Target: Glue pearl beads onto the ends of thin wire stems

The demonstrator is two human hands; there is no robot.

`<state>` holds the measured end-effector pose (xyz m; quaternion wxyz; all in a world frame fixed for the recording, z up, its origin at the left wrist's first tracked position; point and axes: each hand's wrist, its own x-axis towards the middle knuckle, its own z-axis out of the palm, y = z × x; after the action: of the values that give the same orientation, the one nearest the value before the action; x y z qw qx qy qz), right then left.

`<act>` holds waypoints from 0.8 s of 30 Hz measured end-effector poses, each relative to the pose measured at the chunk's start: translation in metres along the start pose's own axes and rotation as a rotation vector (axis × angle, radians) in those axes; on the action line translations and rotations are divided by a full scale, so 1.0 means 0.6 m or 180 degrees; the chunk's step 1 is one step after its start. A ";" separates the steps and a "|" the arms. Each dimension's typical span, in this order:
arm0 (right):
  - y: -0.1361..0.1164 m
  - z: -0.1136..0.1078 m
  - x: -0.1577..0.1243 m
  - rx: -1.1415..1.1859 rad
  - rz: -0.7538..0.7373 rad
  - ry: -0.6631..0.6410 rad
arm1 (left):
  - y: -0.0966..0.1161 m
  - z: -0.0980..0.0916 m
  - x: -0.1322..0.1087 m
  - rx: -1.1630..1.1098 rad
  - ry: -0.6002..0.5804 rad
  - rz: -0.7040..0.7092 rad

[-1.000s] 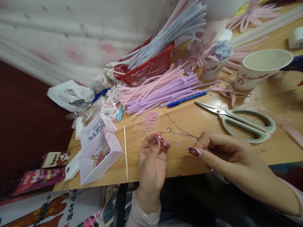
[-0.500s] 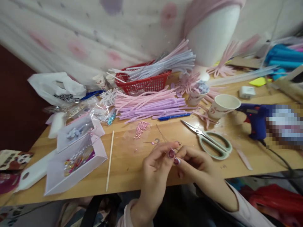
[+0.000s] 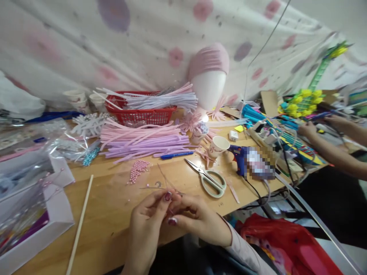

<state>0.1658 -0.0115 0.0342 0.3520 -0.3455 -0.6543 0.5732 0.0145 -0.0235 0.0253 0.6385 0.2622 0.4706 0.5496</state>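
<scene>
My left hand point(image 3: 149, 225) and my right hand point(image 3: 197, 217) meet at the near edge of the wooden table point(image 3: 114, 198). Both pinch a bundle of thin wires point(image 3: 164, 181) that rises from between the fingertips toward the table's middle. Fingers of both hands are curled and pressed together around the wires. A small heap of pink beads point(image 3: 137, 170) lies just beyond the hands. Green-handled scissors point(image 3: 209, 179) lie to the right of the wires.
Pink and lilac pipe cleaners point(image 3: 143, 139) are piled before a red basket point(image 3: 143, 110). A foam head point(image 3: 208, 82), paper cup point(image 3: 219, 146), blue glue gun point(image 3: 239, 156), blue pen point(image 3: 176, 155), white box point(image 3: 34, 214) and wooden stick point(image 3: 82, 221) stand around. Another person's arms point(image 3: 332, 147) work at the far right.
My hands came together from apart and now pinch the wires at one spot. The view lifted and swung right, bringing in the foam head, glue gun and another person's arms.
</scene>
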 end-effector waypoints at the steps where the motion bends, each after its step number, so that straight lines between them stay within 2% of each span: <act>1: -0.007 -0.016 -0.010 -0.0437 -0.0105 -0.0098 | 0.001 -0.005 0.002 0.0023 0.0068 0.0099; 2: -0.012 -0.035 -0.024 -0.0831 -0.0204 -0.0164 | 0.002 -0.011 0.004 0.0054 0.0146 0.0208; 3: -0.016 -0.057 -0.041 -0.1119 -0.0191 0.0038 | 0.002 -0.017 0.006 0.0086 0.0225 0.0300; 5: -0.018 -0.108 -0.082 -0.1617 0.0146 0.1088 | 0.003 -0.027 0.009 0.0130 0.0293 0.0337; 8: -0.008 -0.187 -0.132 -0.2420 0.0592 0.2842 | 0.005 -0.036 0.009 0.0110 0.0184 0.0128; 10: 0.003 -0.232 -0.143 -0.2637 0.0622 0.3328 | 0.008 -0.037 0.009 0.0087 0.0112 -0.0015; 13: 0.018 -0.282 -0.120 -0.2861 0.0615 0.3634 | 0.010 -0.037 0.008 0.0068 0.0117 -0.0038; 16: 0.032 -0.309 -0.078 -0.2981 0.0583 0.3615 | 0.007 -0.042 0.011 0.0138 0.0121 -0.0029; 20: 0.040 -0.317 -0.042 -0.3020 0.0551 0.3604 | 0.001 -0.053 0.015 0.0320 0.0043 -0.0015; 24: 0.025 -0.304 -0.051 -0.3032 0.0388 0.4059 | 0.004 -0.060 0.015 0.0665 0.0063 0.0222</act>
<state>0.3387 0.0561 0.0345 0.4410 -0.7553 -0.4814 -0.0579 -0.0191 -0.0208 0.0092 0.5836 0.3380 0.5221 0.5220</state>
